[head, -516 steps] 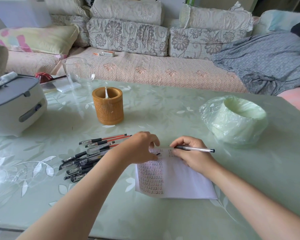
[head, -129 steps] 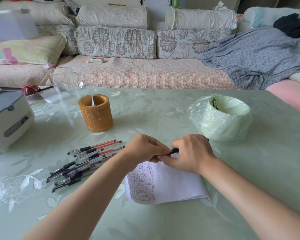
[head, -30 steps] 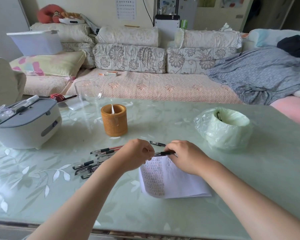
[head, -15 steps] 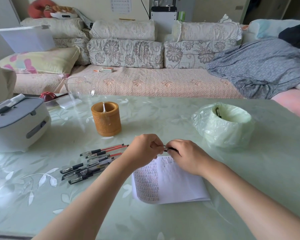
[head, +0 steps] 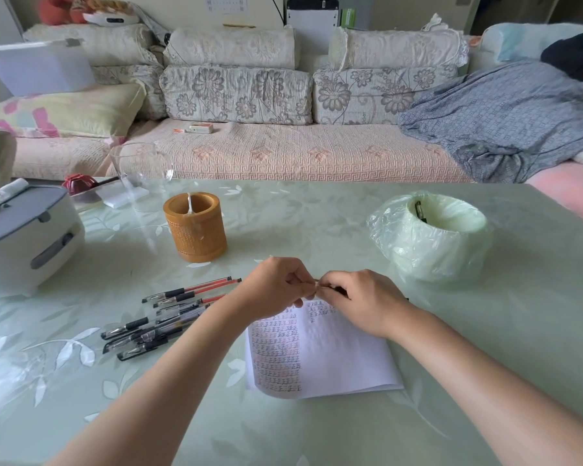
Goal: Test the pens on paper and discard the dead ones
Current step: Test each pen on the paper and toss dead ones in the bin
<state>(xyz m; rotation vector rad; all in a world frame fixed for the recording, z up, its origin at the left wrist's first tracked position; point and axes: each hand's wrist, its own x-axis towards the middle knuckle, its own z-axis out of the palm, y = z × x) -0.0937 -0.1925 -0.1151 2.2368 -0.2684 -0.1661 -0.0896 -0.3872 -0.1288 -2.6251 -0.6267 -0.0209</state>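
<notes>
The left hand (head: 273,288) and right hand (head: 362,302) are bare; the left forearm (head: 169,381) and right forearm (head: 478,375), either side of the paper (head: 334,361), are bare too.

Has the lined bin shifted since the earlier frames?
No. The lined bin stands where it did, right of the bamboo holder and beyond the paper's far right corner.

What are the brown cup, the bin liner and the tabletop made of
Brown cup: likely bamboo or carved wood, matte; thick wall, woven-textured band. Bin liner: thin plastic film, glossy, crinkled and translucent. Tabletop: probably a clear soft plastic sheet over leaf print, given sheen and ripples; glass is possible.
</notes>
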